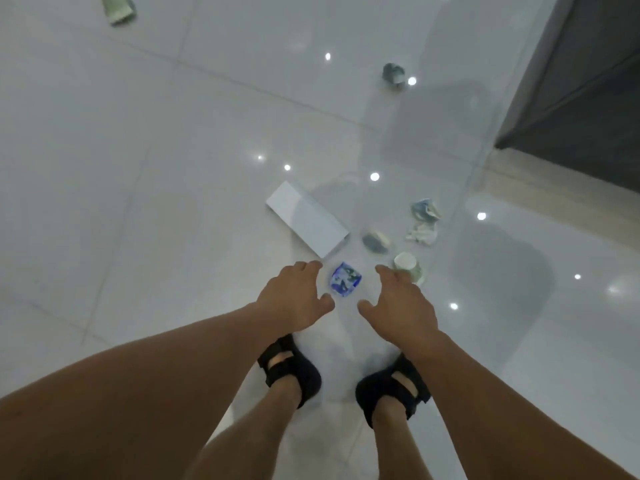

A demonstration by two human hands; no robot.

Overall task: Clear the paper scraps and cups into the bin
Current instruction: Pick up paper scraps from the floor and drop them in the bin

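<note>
While the left hand and right hand hover, fingers loosely spread and empty, either side of the blue cup on the floor, I reckon one should grip it whole, the other taking the white cup just beside it.

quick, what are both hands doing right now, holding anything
left hand: open, holding nothing, just left of the blue patterned cup on the floor.
right hand: open, holding nothing, on that cup's other side.
</note>
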